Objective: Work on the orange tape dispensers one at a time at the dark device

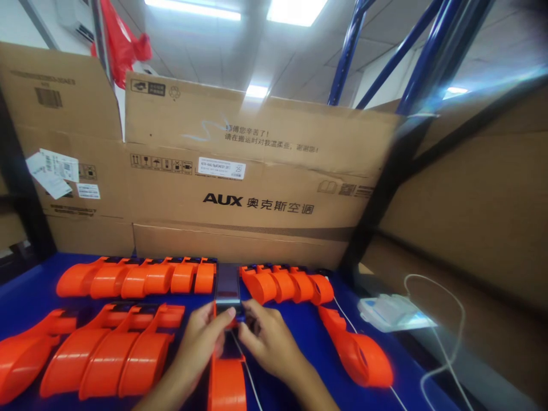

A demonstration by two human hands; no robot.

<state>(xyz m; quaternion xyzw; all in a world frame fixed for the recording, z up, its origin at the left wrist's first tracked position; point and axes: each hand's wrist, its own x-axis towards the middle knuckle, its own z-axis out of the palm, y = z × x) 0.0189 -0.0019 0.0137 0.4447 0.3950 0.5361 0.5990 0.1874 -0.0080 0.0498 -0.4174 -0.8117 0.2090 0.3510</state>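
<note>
My left hand (203, 337) is closed around the upper end of an orange plastic piece (229, 385), which has a wide curved band at its near end. The left thumb lies across its top, by the near edge of a dark, flat rectangular device (228, 281) with a glossy face. From the right, my right hand (269, 339) pinches the same end of the piece, where a small dark blue part shows between the fingers. The fingertips hide much of that end. Whether the dark device is joined to the piece, I cannot tell.
Similar orange pieces stand in a back-left row (139, 279), a back-right row (282, 285) and a front-left group (107, 359). One orange piece (363, 357) lies apart at right. A white box (391, 313) and white cable (460, 319) are beyond. Cardboard (257, 171) walls the back.
</note>
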